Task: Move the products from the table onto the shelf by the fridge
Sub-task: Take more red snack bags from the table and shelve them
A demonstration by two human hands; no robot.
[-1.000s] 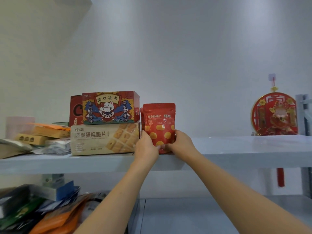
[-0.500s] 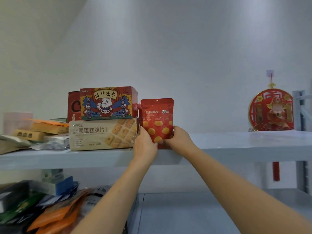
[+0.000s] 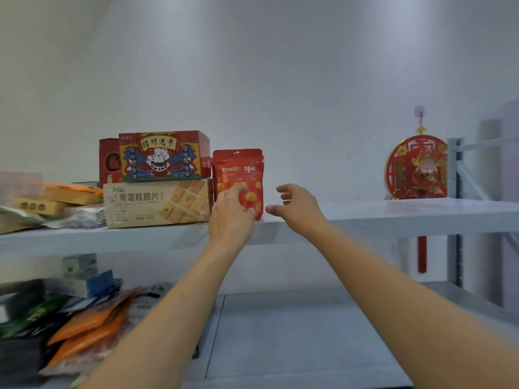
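Observation:
A red snack pouch [image 3: 238,167] with yellow pieces printed on it stands upright on the white upper shelf [image 3: 393,217], pressed against the stacked boxes to its left. My left hand [image 3: 230,220] grips the pouch's lower left part, fingers curled on its front. My right hand [image 3: 299,210] hovers just right of the pouch with fingers spread, touching nothing.
A red box with a cat picture [image 3: 163,155] sits on a beige biscuit box [image 3: 157,202], with flat packets further left. A red round ornament [image 3: 417,167] hangs at the right by the shelf post [image 3: 453,192]. Orange and dark packets [image 3: 84,327] lie on the lower shelf [image 3: 295,332].
My right hand has let go of the pouch and moved off to the right, opening. The pouch now stands on the shelf with only my left hand on it.

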